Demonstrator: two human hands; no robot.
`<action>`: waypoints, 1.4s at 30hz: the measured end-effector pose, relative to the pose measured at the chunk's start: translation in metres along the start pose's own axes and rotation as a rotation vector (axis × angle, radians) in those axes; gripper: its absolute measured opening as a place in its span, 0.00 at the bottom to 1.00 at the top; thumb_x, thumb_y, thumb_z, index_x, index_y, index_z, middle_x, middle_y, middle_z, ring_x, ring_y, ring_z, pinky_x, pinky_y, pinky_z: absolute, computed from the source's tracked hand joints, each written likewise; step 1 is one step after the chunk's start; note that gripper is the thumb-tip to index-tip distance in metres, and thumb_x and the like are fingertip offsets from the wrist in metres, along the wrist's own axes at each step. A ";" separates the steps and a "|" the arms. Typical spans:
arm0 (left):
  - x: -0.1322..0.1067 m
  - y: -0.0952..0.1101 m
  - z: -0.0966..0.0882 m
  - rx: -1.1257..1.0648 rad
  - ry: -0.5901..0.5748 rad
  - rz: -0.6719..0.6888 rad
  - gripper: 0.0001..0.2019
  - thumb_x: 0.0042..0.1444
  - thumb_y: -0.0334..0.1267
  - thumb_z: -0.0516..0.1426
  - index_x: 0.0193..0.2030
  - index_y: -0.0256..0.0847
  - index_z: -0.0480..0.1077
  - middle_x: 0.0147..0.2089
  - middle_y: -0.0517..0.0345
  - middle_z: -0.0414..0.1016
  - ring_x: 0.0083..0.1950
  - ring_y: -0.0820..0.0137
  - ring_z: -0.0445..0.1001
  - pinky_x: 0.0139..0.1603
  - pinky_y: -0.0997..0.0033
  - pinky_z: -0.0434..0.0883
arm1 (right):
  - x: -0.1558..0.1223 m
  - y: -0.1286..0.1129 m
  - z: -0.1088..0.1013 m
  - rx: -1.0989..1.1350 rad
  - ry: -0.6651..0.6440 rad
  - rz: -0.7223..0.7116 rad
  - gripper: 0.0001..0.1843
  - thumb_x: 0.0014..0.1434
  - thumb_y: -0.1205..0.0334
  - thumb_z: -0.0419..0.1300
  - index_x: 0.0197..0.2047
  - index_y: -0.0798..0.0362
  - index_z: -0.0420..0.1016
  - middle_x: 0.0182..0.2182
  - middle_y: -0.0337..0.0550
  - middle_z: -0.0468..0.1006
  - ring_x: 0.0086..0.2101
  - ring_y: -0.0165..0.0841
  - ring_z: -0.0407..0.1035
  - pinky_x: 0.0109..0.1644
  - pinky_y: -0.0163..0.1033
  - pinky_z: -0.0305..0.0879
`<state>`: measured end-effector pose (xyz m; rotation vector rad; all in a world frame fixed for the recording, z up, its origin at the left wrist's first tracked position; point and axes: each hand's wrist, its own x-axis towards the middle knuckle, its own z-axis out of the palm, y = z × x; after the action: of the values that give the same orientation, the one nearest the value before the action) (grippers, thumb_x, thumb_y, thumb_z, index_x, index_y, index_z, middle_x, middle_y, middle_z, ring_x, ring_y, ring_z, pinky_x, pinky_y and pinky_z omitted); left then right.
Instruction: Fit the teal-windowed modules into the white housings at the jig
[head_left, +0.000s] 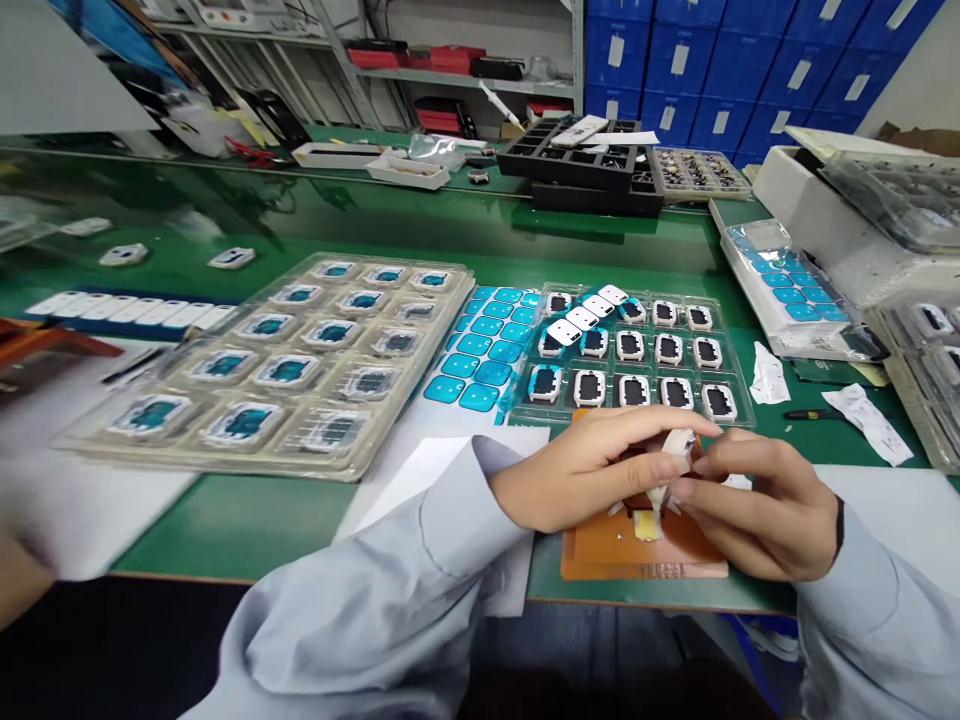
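Note:
My left hand point(585, 472) pinches a small white casing point(680, 442) between thumb and fingers, tilted on edge. The fingers of my right hand point(772, 505) are closed on its right side, hiding much of it. Both hands are just above an orange work pad point(589, 558), where a yellow patch point(646, 526) shows under the casing. Beyond my hands, a clear tray point(611, 372) carries several white frames with dark centres. A strip of white adhesive labels point(589, 315) lies across that tray.
Left of my hands is a large plastic tray point(409, 395) of casings with blue film. A sheet of blue stickers point(480, 350) lies between the trays. Crumpled paper point(870, 424) and a dark pen point(814, 414) are at right; black bins point(577, 165) stand behind.

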<state>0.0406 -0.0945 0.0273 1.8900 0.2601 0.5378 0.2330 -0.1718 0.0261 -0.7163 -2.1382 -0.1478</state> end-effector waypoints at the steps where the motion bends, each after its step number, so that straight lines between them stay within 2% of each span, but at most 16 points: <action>1: 0.000 0.001 0.000 -0.005 0.002 0.002 0.20 0.67 0.46 0.49 0.59 0.39 0.67 0.54 0.48 0.74 0.56 0.60 0.72 0.52 0.66 0.71 | 0.000 0.000 0.000 0.025 -0.006 -0.008 0.10 0.61 0.75 0.56 0.44 0.56 0.73 0.34 0.43 0.68 0.30 0.29 0.68 0.31 0.36 0.71; 5: 0.001 0.000 0.000 -0.064 0.021 0.059 0.16 0.66 0.41 0.51 0.57 0.39 0.67 0.51 0.50 0.75 0.49 0.67 0.74 0.48 0.71 0.71 | -0.005 0.002 -0.001 0.050 0.032 0.017 0.16 0.59 0.78 0.58 0.49 0.58 0.74 0.35 0.44 0.69 0.32 0.31 0.69 0.32 0.37 0.70; 9: 0.003 -0.005 0.002 -0.158 0.026 0.123 0.13 0.63 0.38 0.56 0.54 0.40 0.68 0.52 0.50 0.73 0.50 0.67 0.74 0.49 0.71 0.72 | -0.012 0.004 -0.002 0.045 0.063 0.066 0.31 0.55 0.82 0.61 0.61 0.57 0.69 0.36 0.45 0.70 0.32 0.31 0.67 0.32 0.39 0.68; 11: 0.003 -0.008 0.003 -0.184 0.019 0.140 0.13 0.62 0.37 0.57 0.53 0.41 0.68 0.51 0.50 0.73 0.50 0.67 0.74 0.48 0.70 0.73 | -0.013 0.004 -0.001 0.053 0.068 0.075 0.34 0.54 0.82 0.62 0.63 0.56 0.67 0.37 0.46 0.70 0.33 0.32 0.68 0.32 0.39 0.68; 14: 0.003 -0.013 0.005 -0.253 0.017 0.183 0.12 0.63 0.37 0.57 0.52 0.43 0.68 0.49 0.53 0.72 0.46 0.70 0.75 0.47 0.72 0.73 | -0.011 0.003 0.000 0.036 0.081 0.089 0.30 0.55 0.81 0.63 0.60 0.55 0.70 0.36 0.45 0.71 0.33 0.31 0.68 0.32 0.37 0.69; 17: 0.002 -0.016 0.007 -0.311 0.014 0.225 0.08 0.64 0.38 0.56 0.49 0.44 0.67 0.47 0.55 0.71 0.43 0.73 0.75 0.45 0.73 0.73 | -0.007 0.001 0.000 0.031 0.105 0.132 0.20 0.56 0.79 0.63 0.51 0.55 0.76 0.35 0.44 0.71 0.32 0.30 0.69 0.32 0.35 0.69; 20: 0.001 -0.016 0.007 -0.301 0.004 0.204 0.07 0.63 0.38 0.57 0.47 0.43 0.66 0.45 0.56 0.70 0.40 0.74 0.75 0.42 0.74 0.74 | -0.003 0.001 -0.001 0.080 0.099 0.192 0.11 0.58 0.75 0.62 0.43 0.53 0.77 0.33 0.42 0.71 0.31 0.29 0.68 0.32 0.34 0.70; 24: 0.001 -0.016 0.007 -0.304 -0.003 0.188 0.07 0.63 0.37 0.57 0.46 0.43 0.66 0.44 0.57 0.70 0.41 0.74 0.74 0.40 0.76 0.73 | -0.001 0.004 -0.003 0.172 0.064 0.264 0.05 0.61 0.69 0.63 0.40 0.51 0.76 0.32 0.40 0.69 0.32 0.29 0.67 0.33 0.35 0.69; 28: 0.001 -0.019 0.008 -0.412 -0.025 0.172 0.07 0.62 0.37 0.58 0.45 0.43 0.65 0.46 0.56 0.70 0.44 0.74 0.75 0.42 0.74 0.74 | -0.001 0.006 -0.003 0.243 0.047 0.331 0.01 0.61 0.64 0.64 0.38 0.49 0.76 0.32 0.39 0.66 0.32 0.29 0.65 0.30 0.35 0.66; 31: 0.001 -0.021 0.009 -0.384 -0.036 0.178 0.07 0.61 0.35 0.59 0.44 0.43 0.65 0.49 0.54 0.70 0.48 0.71 0.75 0.47 0.69 0.74 | 0.000 0.006 -0.002 0.271 0.040 0.342 0.02 0.62 0.62 0.64 0.36 0.48 0.76 0.32 0.39 0.64 0.31 0.29 0.65 0.29 0.35 0.65; 36: 0.001 -0.021 0.008 -0.355 -0.056 0.209 0.09 0.59 0.29 0.59 0.44 0.43 0.65 0.48 0.56 0.72 0.49 0.70 0.75 0.50 0.65 0.73 | -0.001 0.006 -0.003 0.262 0.012 0.308 0.04 0.64 0.64 0.61 0.35 0.50 0.74 0.33 0.39 0.63 0.33 0.28 0.64 0.33 0.35 0.66; 42: 0.000 -0.022 0.008 -0.369 -0.064 0.223 0.10 0.59 0.28 0.59 0.45 0.44 0.66 0.48 0.56 0.72 0.48 0.71 0.76 0.51 0.65 0.73 | -0.005 0.005 -0.002 0.261 0.007 0.255 0.05 0.66 0.67 0.57 0.38 0.50 0.72 0.34 0.39 0.62 0.34 0.30 0.64 0.36 0.39 0.66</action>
<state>0.0459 -0.0925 0.0047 1.5797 -0.0904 0.6264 0.2393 -0.1708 0.0230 -0.8209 -1.9903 0.2603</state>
